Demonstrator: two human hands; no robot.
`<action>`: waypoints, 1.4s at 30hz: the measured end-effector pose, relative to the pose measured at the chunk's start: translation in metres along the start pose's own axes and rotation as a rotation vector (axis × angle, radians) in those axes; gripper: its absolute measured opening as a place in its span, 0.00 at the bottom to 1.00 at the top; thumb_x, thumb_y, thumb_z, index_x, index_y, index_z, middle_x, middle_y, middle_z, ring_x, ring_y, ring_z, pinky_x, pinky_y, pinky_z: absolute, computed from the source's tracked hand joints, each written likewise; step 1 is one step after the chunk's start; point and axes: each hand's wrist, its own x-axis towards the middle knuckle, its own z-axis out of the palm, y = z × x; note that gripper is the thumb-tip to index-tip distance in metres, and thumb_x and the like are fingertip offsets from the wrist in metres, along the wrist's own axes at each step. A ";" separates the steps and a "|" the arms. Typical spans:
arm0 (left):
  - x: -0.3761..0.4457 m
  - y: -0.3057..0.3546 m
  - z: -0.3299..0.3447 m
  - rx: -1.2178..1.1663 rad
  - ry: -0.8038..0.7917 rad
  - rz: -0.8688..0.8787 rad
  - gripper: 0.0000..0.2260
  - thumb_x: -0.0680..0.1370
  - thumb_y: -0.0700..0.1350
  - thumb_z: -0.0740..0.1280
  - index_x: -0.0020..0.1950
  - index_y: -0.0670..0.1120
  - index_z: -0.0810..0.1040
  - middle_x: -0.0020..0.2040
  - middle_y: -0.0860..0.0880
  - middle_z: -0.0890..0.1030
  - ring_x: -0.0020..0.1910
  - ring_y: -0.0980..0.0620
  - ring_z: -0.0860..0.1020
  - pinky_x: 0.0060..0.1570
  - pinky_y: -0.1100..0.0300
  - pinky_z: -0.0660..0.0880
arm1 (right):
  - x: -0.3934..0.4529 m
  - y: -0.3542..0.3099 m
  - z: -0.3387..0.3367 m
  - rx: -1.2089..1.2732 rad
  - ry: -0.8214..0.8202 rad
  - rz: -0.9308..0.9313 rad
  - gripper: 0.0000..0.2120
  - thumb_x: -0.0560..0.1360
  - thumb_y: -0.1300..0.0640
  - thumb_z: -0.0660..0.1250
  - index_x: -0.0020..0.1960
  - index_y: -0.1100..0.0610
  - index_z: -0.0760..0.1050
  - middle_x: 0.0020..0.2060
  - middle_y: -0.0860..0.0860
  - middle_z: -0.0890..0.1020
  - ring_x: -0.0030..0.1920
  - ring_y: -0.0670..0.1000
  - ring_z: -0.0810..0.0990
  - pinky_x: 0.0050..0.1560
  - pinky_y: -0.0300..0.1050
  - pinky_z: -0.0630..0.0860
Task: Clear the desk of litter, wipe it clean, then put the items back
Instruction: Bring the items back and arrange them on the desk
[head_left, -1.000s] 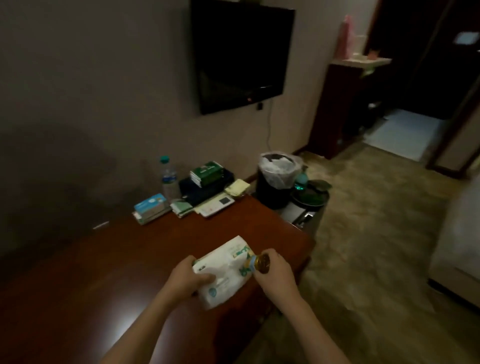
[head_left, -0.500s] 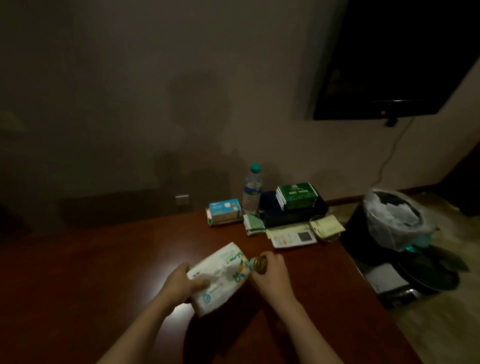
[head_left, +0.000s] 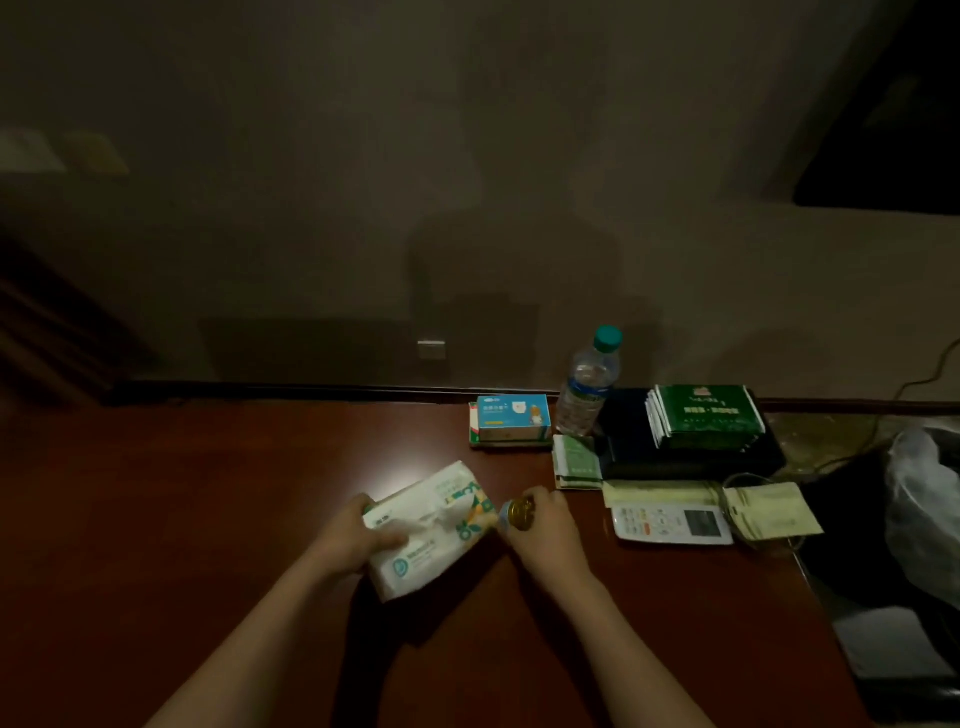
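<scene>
- Left hand (head_left: 345, 538) grips the soft white tissue pack with green print (head_left: 428, 530), fingers wrapped round its near-left end, thumb on top. Pack is tilted and looks just clear of the dark red wooden counter (head_left: 208, 519), though contact underneath is hidden.
- Pack's long axis runs from near-left to far-right, and its far end points at the right hand.
- Right hand (head_left: 545, 530) is closed round a small gold-capped bottle (head_left: 519, 514). The cap almost touches the pack's far-right corner, and the bottle body is hidden by the fingers.
- Judgement: both items are ready to set down. Bare counter lies left and ahead; the right side is taken up.
- Right of the hands: white remote control (head_left: 670, 525) on yellowish paper sachets (head_left: 769, 512).
- Farther back by the wall: blue-and-white carton (head_left: 513, 418), clear water bottle with teal cap (head_left: 589, 387), green packets (head_left: 704, 415) stacked on a black tray (head_left: 691, 457).
- Off the counter's right end: bin with white liner (head_left: 924, 499), nearer the right hand.
</scene>
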 end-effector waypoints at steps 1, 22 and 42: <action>0.008 -0.001 -0.007 0.006 0.007 -0.006 0.14 0.71 0.37 0.74 0.45 0.43 0.68 0.40 0.44 0.79 0.32 0.51 0.77 0.21 0.64 0.70 | 0.004 -0.003 0.004 -0.014 -0.013 0.002 0.21 0.74 0.51 0.70 0.62 0.59 0.70 0.58 0.54 0.70 0.57 0.55 0.75 0.56 0.46 0.73; 0.073 -0.061 -0.007 -0.045 0.331 0.009 0.30 0.62 0.54 0.78 0.60 0.47 0.74 0.53 0.48 0.80 0.49 0.47 0.80 0.45 0.49 0.80 | 0.053 -0.023 0.062 -0.238 -0.053 0.054 0.21 0.76 0.56 0.67 0.65 0.59 0.66 0.62 0.56 0.67 0.60 0.59 0.73 0.59 0.50 0.72; 0.118 -0.021 -0.009 0.040 0.379 0.145 0.17 0.67 0.34 0.72 0.51 0.48 0.72 0.48 0.50 0.76 0.43 0.53 0.77 0.30 0.68 0.70 | 0.095 -0.059 0.070 -0.436 0.015 -0.151 0.16 0.79 0.51 0.61 0.63 0.58 0.72 0.61 0.54 0.74 0.63 0.54 0.68 0.62 0.47 0.66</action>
